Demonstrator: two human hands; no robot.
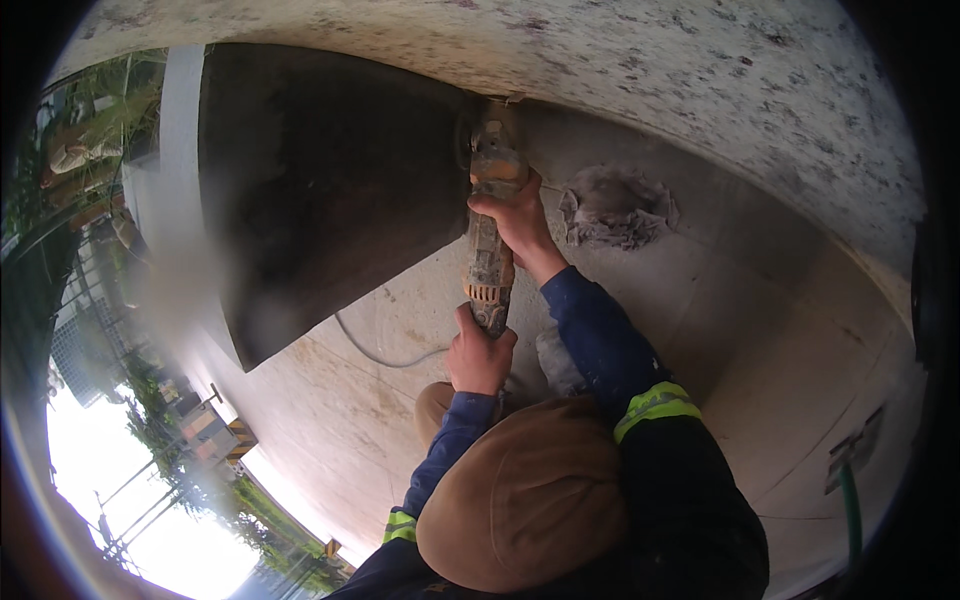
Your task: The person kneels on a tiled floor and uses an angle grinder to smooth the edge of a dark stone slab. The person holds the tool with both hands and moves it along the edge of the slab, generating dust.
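My right hand (515, 220) is closed round the upper body of a dusty, long power tool (490, 145), likely an angle grinder. My left hand (480, 355) grips its rear end, lower in the head view. The tool's head meets the inner corner between a dark panel (320, 200) and a speckled pale surface (700, 70); its tip is partly hidden there. A grey cable (380, 357) curves over the floor to the left of my left hand. A crumpled grey cloth (620, 205) lies right of the tool.
My brown-clad leg (520, 500) is at the lower middle. The stained pale floor (790, 330) bends round to the right, where a flat-headed tool with a green handle (850, 480) lies. A pale edge (185, 110) borders the dark panel; outside, at far left, are plants (130, 410) and striped blocks (240, 437).
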